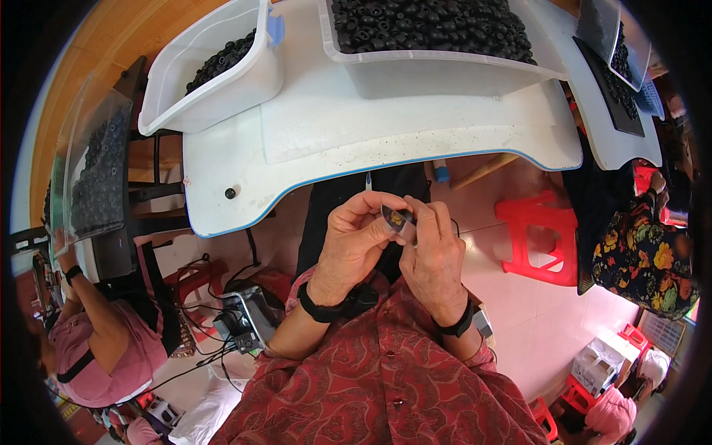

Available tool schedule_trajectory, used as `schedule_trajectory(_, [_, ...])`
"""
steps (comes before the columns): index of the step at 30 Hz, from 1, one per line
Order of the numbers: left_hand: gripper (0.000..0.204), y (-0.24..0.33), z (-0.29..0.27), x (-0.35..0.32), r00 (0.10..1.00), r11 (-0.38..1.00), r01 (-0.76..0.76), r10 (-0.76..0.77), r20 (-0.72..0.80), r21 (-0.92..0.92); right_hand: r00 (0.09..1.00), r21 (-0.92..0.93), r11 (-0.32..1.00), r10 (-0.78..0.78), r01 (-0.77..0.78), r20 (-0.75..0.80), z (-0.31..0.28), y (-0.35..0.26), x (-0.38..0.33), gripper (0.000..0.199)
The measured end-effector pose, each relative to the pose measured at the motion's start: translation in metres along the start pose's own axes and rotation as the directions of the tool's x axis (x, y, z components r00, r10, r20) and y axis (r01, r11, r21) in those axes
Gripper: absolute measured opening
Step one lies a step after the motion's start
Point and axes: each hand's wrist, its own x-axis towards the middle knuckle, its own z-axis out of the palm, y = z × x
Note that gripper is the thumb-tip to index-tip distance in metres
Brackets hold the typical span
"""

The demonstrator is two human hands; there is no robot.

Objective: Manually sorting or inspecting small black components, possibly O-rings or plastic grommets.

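Observation:
Above my lap, just off the table's near edge, my left hand (pixel 361 236) and my right hand (pixel 436 243) meet with bent, closed fingers. Pinched between them is a small, thin, shiny dark piece (pixel 397 217) with yellowish marks and a see-through lower edge; its exact kind I cannot make out. Fingers cover part of it. One small black round part (pixel 230 193) lies alone on the left of the white table (pixel 334 130). Similar black parts (pixel 430 26) fill the large clear bin (pixel 452 80) at the far side.
A white bin (pixel 248 90) with black parts stands at the far left. To the right on the floor is a red stool (pixel 541 237). A person in pink (pixel 111 356) sits at left, near cables (pixel 215 348). Someone in flowered clothing (pixel 641 259) is at right.

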Motion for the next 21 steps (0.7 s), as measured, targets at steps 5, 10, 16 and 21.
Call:
schedule_trajectory(5, [0.023, -0.0017, -0.0013, -0.001, 1.0, 1.0, -0.002, 0.002, 0.003, -0.014, 0.991, 0.039, 0.994, 0.099, -0.103, 0.084, -0.0038, -0.0038, -0.0015, 0.042])
schedule_trajectory(10, [0.022, -0.0025, -0.0043, -0.0013, 1.0, 1.0, -0.012, 0.012, -0.003, 0.008, 0.991, 0.024, 0.995, 0.096, -0.099, 0.092, -0.004, -0.004, -0.0011, 0.04])
schedule_trajectory(16, [0.021, -0.0015, -0.0075, -0.001, 1.0, 1.0, -0.02, 0.02, 0.007, -0.006, 0.994, 0.025, 0.996, 0.083, -0.085, 0.074, -0.0026, -0.0044, -0.001, 0.037])
schedule_trajectory(21, [0.025, 0.0045, -0.0013, -0.0022, 1.0, 1.0, 0.022, -0.022, -0.022, 0.001, 0.995, 0.041, 0.996, 0.08, -0.082, 0.053, -0.0028, -0.0038, -0.0013, 0.036])
